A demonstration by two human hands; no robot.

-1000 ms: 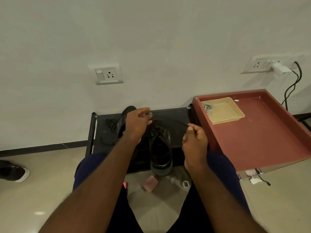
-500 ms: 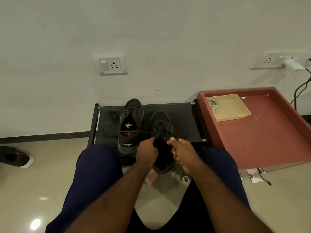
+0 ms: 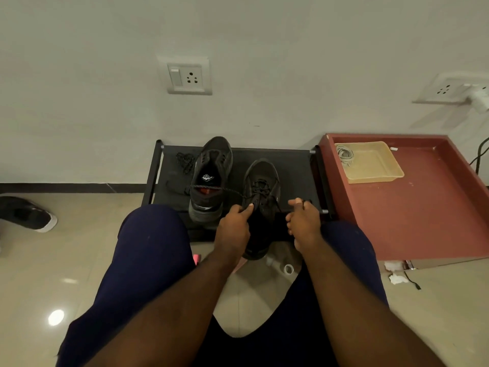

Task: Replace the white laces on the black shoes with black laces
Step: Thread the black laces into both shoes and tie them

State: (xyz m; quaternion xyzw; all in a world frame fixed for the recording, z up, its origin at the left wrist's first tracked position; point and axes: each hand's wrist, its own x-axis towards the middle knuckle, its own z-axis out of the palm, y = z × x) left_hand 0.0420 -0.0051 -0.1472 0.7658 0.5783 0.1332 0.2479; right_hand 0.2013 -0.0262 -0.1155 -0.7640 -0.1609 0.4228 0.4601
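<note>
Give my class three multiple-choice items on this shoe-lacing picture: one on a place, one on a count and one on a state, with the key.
1. Where does the white lace coil lie?
A) in the beige tray on the red table
B) on the floor
C) inside a shoe

2. How many shoes stand on the black rack?
A) one
B) two
C) three

3. What is the left hand doing?
A) lying flat on a knee
B) pinching a black lace
C) gripping the tray

Key:
1 A: the coil sits in the tray's far left corner.
2 B: an unlaced shoe and a laced shoe stand side by side on the rack.
3 B: thumb and finger close on the lace at the laced shoe.
</note>
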